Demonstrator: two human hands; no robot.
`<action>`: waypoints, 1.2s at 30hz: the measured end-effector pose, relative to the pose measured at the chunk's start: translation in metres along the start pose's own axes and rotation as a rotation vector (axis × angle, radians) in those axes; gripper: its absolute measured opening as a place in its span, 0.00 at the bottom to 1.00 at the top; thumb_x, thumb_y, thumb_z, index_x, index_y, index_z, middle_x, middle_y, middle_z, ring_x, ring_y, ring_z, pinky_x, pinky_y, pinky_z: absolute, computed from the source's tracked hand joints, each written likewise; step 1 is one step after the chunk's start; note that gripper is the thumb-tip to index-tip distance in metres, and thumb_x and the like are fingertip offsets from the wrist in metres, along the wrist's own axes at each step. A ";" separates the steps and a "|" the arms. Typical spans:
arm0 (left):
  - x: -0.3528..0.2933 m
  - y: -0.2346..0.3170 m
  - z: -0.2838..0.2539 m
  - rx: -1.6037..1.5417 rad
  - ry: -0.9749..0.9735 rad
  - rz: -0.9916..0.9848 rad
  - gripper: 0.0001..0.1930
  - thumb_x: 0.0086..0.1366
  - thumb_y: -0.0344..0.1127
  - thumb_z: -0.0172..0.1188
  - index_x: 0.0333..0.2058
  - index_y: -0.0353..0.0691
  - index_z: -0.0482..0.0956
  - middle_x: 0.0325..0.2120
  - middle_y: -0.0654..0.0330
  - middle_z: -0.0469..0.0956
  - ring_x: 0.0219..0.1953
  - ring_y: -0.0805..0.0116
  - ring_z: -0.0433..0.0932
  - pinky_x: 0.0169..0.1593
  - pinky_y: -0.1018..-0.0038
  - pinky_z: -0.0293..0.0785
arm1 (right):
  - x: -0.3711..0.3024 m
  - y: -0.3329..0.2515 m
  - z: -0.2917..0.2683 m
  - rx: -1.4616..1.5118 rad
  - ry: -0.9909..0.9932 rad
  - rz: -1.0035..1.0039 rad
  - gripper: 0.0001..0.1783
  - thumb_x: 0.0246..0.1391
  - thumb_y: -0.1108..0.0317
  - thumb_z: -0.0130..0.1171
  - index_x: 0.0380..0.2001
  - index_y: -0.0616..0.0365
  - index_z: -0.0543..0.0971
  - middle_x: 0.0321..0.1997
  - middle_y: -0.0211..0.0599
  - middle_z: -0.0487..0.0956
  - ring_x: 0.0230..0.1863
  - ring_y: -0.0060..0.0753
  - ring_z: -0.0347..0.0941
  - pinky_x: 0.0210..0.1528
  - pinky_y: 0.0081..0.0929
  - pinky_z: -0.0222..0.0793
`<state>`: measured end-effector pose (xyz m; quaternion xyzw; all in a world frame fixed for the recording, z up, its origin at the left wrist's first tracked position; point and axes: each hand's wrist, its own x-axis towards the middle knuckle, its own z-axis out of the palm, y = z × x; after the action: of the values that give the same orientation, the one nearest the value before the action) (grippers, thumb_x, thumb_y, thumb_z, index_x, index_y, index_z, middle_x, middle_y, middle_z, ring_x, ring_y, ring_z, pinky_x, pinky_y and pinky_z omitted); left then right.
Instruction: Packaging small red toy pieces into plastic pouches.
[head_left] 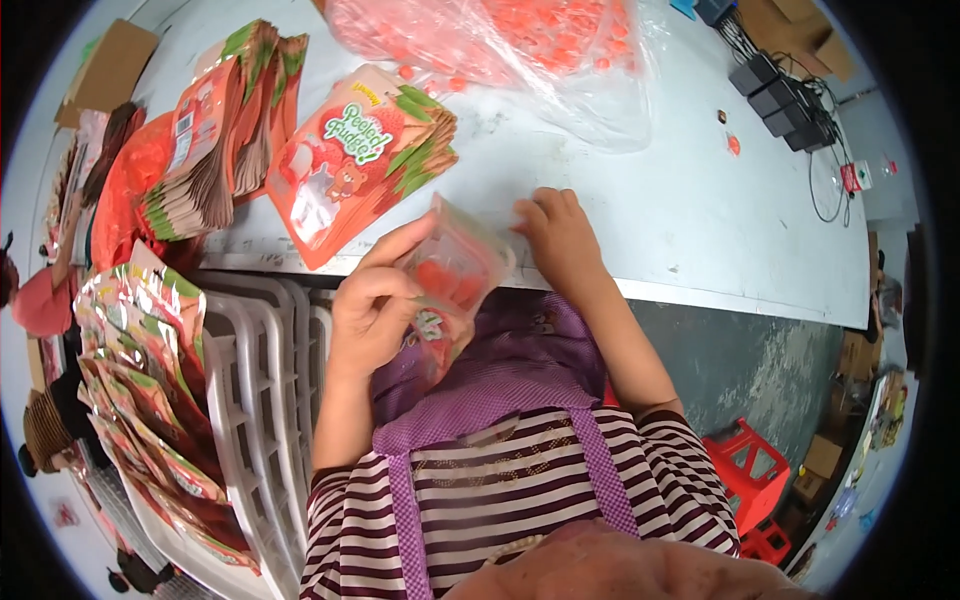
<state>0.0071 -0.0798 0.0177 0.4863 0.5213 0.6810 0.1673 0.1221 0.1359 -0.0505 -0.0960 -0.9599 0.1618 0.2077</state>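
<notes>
My left hand [372,300] is closed round the edge of a candy pouch [462,250], holding it tilted above my lap at the table's front edge. Red pieces show through the pouch's clear part, and its printed part hangs lower, towards my apron. To the right of the pouch, my right hand [562,235] rests at the table's near edge. Its fingers are loosely bent and somewhat apart, with nothing visible in them. Just beyond my left hand lies a fanned stack of flat printed pouches [345,150], red with green corners.
A large clear bag of red candies [520,50] lies at the back of the white table [680,200]. More pouch bundles [215,130] are at left. Filled pouches [150,400] sit in stacked trays [250,400]. Black adapters [785,100] lie far right; a red stool [750,470] stands below.
</notes>
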 end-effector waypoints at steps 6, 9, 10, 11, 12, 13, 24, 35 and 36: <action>0.003 -0.006 0.013 -0.007 0.005 -0.071 0.06 0.58 0.18 0.52 0.32 0.35 0.68 0.56 0.39 0.62 0.59 0.49 0.63 0.60 0.61 0.58 | 0.010 -0.019 -0.031 0.759 0.277 0.269 0.07 0.53 0.75 0.53 0.37 0.61 0.73 0.34 0.36 0.73 0.26 0.27 0.65 0.27 0.21 0.63; 0.004 -0.009 0.016 0.005 0.002 -0.091 0.05 0.59 0.19 0.51 0.32 0.36 0.67 0.57 0.39 0.61 0.60 0.47 0.62 0.60 0.61 0.58 | 0.029 -0.057 -0.058 1.195 0.322 0.469 0.07 0.59 0.73 0.48 0.39 0.63 0.73 0.36 0.29 0.73 0.23 0.11 0.59 0.25 0.10 0.56; 0.005 -0.012 0.016 -0.022 0.025 -0.116 0.05 0.59 0.19 0.51 0.32 0.36 0.67 0.57 0.39 0.60 0.60 0.48 0.61 0.60 0.61 0.58 | 0.036 -0.067 -0.063 1.132 0.336 0.365 0.09 0.59 0.70 0.48 0.39 0.63 0.74 0.37 0.31 0.74 0.25 0.16 0.62 0.28 0.13 0.59; 0.005 -0.014 0.016 -0.049 0.050 -0.140 0.06 0.59 0.19 0.51 0.32 0.36 0.67 0.57 0.39 0.60 0.60 0.49 0.61 0.60 0.61 0.58 | 0.040 -0.072 -0.064 1.067 0.347 0.260 0.11 0.60 0.66 0.48 0.40 0.62 0.74 0.37 0.33 0.75 0.27 0.20 0.65 0.30 0.16 0.62; 0.008 -0.011 0.017 -0.042 0.051 -0.132 0.06 0.59 0.19 0.51 0.32 0.36 0.67 0.57 0.39 0.60 0.60 0.49 0.61 0.60 0.61 0.58 | 0.043 -0.072 -0.063 1.071 0.349 0.250 0.11 0.60 0.66 0.48 0.40 0.62 0.74 0.37 0.33 0.75 0.27 0.20 0.65 0.30 0.16 0.62; 0.010 -0.007 0.017 -0.053 0.072 -0.151 0.06 0.59 0.19 0.52 0.32 0.37 0.68 0.58 0.42 0.61 0.59 0.55 0.63 0.57 0.66 0.61 | 0.045 -0.072 -0.059 0.912 0.283 0.010 0.14 0.61 0.61 0.46 0.38 0.62 0.74 0.38 0.35 0.75 0.31 0.26 0.67 0.35 0.21 0.63; -0.004 0.011 0.011 -0.120 0.092 -0.030 0.05 0.57 0.20 0.53 0.31 0.36 0.70 0.56 0.48 0.64 0.55 0.65 0.66 0.55 0.70 0.64 | 0.050 -0.110 -0.075 0.855 0.014 -0.442 0.25 0.59 0.47 0.42 0.26 0.59 0.73 0.25 0.38 0.72 0.26 0.41 0.69 0.34 0.33 0.61; -0.039 0.039 -0.008 -0.326 0.175 -0.072 0.04 0.60 0.23 0.54 0.31 0.36 0.68 0.54 0.50 0.67 0.54 0.66 0.67 0.55 0.71 0.64 | 0.047 -0.134 -0.098 0.433 -0.346 -0.817 0.15 0.36 0.63 0.64 0.29 0.58 0.78 0.30 0.35 0.77 0.36 0.39 0.74 0.45 0.42 0.65; -0.037 0.044 -0.009 -0.286 0.065 -0.138 0.04 0.59 0.23 0.55 0.29 0.35 0.69 0.54 0.48 0.68 0.56 0.63 0.66 0.56 0.69 0.63 | 0.045 -0.137 -0.096 0.438 -0.498 -0.772 0.15 0.36 0.65 0.65 0.31 0.57 0.79 0.31 0.38 0.77 0.37 0.43 0.73 0.44 0.40 0.66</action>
<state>0.0291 -0.1295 0.0380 0.3982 0.4564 0.7505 0.2643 0.1074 0.0457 0.0964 0.3531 -0.8893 0.2889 0.0323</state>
